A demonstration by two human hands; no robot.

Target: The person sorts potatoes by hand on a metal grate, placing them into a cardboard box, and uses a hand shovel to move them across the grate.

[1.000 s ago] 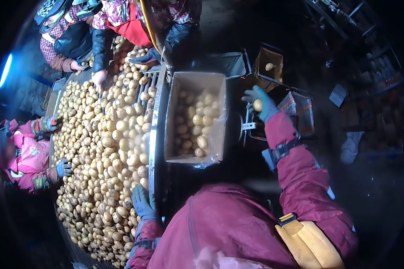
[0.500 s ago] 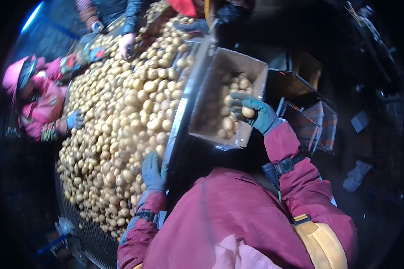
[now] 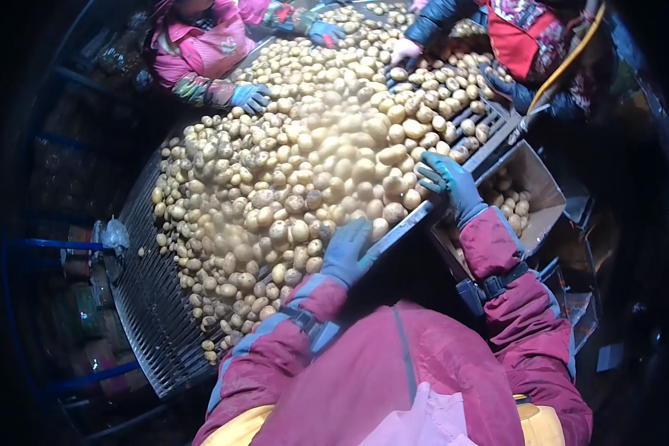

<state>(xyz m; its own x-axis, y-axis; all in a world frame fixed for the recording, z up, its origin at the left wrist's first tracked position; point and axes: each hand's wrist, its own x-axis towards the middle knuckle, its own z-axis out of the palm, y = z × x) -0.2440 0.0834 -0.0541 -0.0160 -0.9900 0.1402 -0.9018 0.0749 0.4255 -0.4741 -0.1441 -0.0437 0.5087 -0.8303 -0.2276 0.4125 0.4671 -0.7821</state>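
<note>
A broad heap of pale yellow potatoes (image 3: pixel 299 230) covers the slatted metal table in front of me. My left hand (image 3: pixel 347 253), in a blue glove, lies flat against the near side of the heap with its fingers stretched out. My right hand (image 3: pixel 451 184), in a blue-green glove, reaches over the table's raised metal edge (image 3: pixel 401 227). Its fingers are spread beside the potatoes, and no potato shows in its grasp. Below my right forearm stands an open cardboard box (image 3: pixel 544 195) with potatoes inside, partly hidden by my sleeve.
Across the table, a person in pink (image 3: pixel 208 48) has gloved hands at the heap. At the far right, another person's red apron (image 3: pixel 516 44) and dark sleeves show. Metal slats (image 3: pixel 152 320) are bare at left. A yellow hose (image 3: pixel 572 59) hangs beyond the box.
My view has turned left. My right hand, which held a potato over the box, is now at the table's edge without it. My left hand still rests at the heap.
</note>
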